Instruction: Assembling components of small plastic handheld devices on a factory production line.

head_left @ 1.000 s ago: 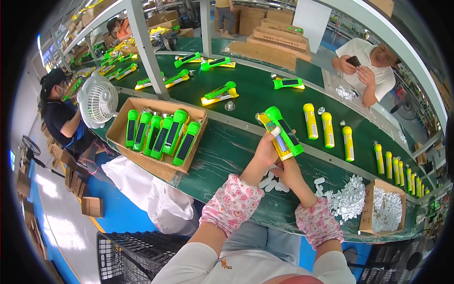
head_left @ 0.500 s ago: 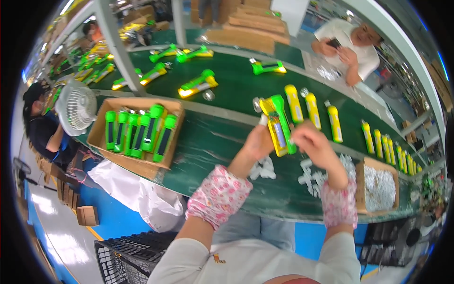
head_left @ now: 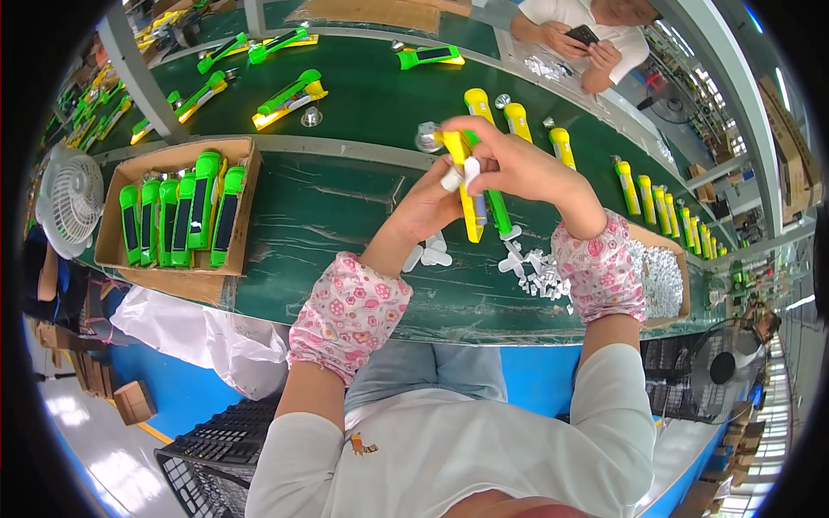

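Note:
A flashlight (head_left: 473,226) with its yellow and green half shells apart is between my hands above the bench. My left hand (head_left: 425,205) is closed around its yellow half from the left, with a white covering on the thumb tip. My right hand (head_left: 531,173) curls over the top end, index finger and thumb closed on the casing. A small white piece (head_left: 471,173) shows at the right thumb tip; I cannot tell whether it is a loose part or a finger cover. A silver reflector (head_left: 427,136) sticks out at the head end. The green half (head_left: 499,211) hangs below my right hand.
A cardboard box (head_left: 244,198) of green flashlights stands left, beside a white fan (head_left: 71,200). White plastic parts (head_left: 544,276) lie by my right forearm, near a box of small silvery pieces (head_left: 661,281). Yellow flashlights (head_left: 561,148) line the green conveyor (head_left: 363,108). Across it, a person holds a phone.
My right hand has come in from the right and closed over the flashlight's head end. The flashlight has turned more upright and its halves are spread. The whole view has shifted.

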A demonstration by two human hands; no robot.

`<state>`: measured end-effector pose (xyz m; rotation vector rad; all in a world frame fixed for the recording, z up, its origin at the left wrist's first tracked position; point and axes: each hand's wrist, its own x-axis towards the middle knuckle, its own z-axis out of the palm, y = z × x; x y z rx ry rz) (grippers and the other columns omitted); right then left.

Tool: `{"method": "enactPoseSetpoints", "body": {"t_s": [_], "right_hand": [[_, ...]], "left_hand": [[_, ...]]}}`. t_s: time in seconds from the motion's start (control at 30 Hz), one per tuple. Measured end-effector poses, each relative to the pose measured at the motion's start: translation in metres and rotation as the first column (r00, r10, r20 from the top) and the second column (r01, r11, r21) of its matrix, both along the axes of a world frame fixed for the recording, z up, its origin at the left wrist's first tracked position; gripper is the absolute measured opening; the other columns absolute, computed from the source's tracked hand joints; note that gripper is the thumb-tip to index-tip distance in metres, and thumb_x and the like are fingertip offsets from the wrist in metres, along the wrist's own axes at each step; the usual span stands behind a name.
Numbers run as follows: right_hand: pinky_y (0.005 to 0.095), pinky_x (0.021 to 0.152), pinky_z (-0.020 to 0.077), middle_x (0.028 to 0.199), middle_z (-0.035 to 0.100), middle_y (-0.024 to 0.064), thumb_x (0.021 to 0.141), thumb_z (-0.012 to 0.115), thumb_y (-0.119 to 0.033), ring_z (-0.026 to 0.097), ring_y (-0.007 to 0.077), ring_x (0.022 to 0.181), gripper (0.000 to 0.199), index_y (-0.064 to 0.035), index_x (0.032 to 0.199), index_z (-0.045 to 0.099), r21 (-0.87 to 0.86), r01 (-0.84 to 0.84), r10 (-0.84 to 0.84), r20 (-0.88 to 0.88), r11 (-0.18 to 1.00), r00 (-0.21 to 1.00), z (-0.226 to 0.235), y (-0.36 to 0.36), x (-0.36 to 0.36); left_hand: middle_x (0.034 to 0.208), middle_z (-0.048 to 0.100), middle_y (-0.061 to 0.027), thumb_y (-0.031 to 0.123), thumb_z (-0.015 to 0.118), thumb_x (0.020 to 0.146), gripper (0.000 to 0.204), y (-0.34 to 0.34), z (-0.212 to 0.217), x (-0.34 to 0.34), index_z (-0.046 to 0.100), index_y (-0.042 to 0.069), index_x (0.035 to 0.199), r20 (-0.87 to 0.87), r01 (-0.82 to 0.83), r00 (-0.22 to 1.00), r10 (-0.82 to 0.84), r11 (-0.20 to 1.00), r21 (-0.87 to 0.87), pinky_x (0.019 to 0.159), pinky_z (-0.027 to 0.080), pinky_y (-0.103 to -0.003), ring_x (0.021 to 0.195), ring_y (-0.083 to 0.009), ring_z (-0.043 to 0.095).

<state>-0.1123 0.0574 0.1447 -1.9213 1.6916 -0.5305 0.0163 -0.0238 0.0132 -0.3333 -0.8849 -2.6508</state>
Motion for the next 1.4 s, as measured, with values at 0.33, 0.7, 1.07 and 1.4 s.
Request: {"method": "enactPoseSetpoints", "body": {"t_s": [0.33,0.7,1.07,1.4], "right_hand": [[0.0342,0.056,0.0442,0.063,0.053,0.0074,0.069,0.07,0.007,0.058,0.0227,0.06,0.098,-0.0216,0.149,0.023,-0.08,0.231,-0.239,-0.114,0.97,0.964,-0.006,0.022,0.026],[0.0383,0.089,0.0433,0.113,0.048,0.0209,0.092,0.057,-0.028,0.053,0.0348,0.103,0.055,0.0016,0.136,0.038,-0.252,0.446,-0.458,0.01,0.859,0.889,-0.101,0.045,0.016],[0.0406,0.092,0.0405,0.115,0.049,0.0222,0.098,0.043,-0.02,0.052,0.0372,0.107,0.039,0.0017,0.13,0.045,-0.501,0.337,-0.347,0.076,0.797,0.935,-0.12,0.025,0.019],[0.0351,0.085,0.0435,0.107,0.052,0.0194,0.099,0.042,-0.019,0.057,0.0322,0.095,0.035,0.0009,0.127,0.048,-0.464,0.414,-0.351,0.219,0.783,0.91,-0.125,0.026,0.027]], "left_hand": [[0.117,0.053,-0.0033,0.03,0.071,0.085,0.046,0.012,-0.028,-0.02,0.044,0.012,0.117,0.031,-0.102,0.994,0.101,0.994,0.037,0.094,0.046,-0.039,0.109,-0.016,0.054],[0.102,0.053,-0.0023,0.04,0.051,0.096,0.037,-0.003,-0.022,-0.013,0.045,0.014,0.122,0.133,-0.106,0.989,0.063,0.931,0.349,0.085,0.045,-0.036,0.094,-0.0175,0.053],[0.097,0.056,-0.0048,0.026,0.048,0.096,0.024,-0.003,-0.024,-0.014,0.05,0.009,0.113,0.329,-0.445,0.879,0.344,0.84,0.311,0.082,0.046,-0.036,0.089,-0.0182,0.055],[0.098,0.055,-0.0035,0.022,0.05,0.097,0.027,0.0,-0.034,-0.015,0.047,0.006,0.118,0.435,-0.621,0.703,0.562,0.784,-0.007,0.077,0.046,-0.03,0.086,-0.0123,0.053]]}}
